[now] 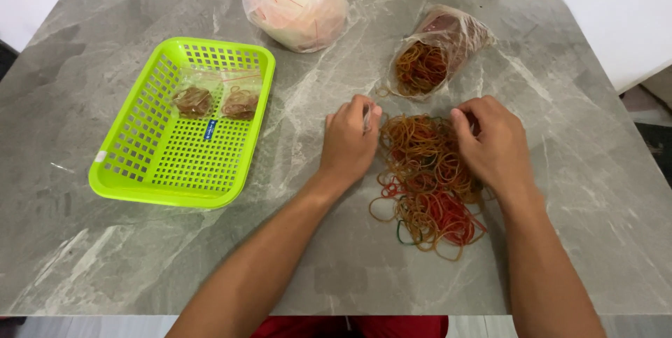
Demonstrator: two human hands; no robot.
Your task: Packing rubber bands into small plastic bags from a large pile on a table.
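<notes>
Left hand: the left hand (350, 143) rests on the bench (91, 254) at the left edge of the band pile (427, 180). Its fingers are curled in and pinched on something small and pale at the tips, perhaps a small clear bag; I cannot tell just what it is.

Right hand: the right hand (493, 143) lies on the upper right of the pile, fingers bent down into the bands. Whether they are closed on any bands I cannot tell, since the fingertips are buried.

Pile: a loose heap of rubber bands, mostly tan and red with one green, lying on the bench between the two hands and spreading toward the near edge.

Open bag: a clear bag (437, 51) with more bands lies on its side just beyond the pile, mouth toward it.

Basket: a green basket (122, 163) stands well to the left, holding two small packets (217, 102) of bands side by side near its far end.

Far bag: a full, bulging clear bag (297, 5) sits at the back of the bench.

Progress: judging by the layout, two packets are filled and set aside; the large pile and the open bag remain unsorted, so most is left.

Hidden: both sets of fingertips, the contents of the far bag, and the bench's near corners, which are cut off.
</notes>
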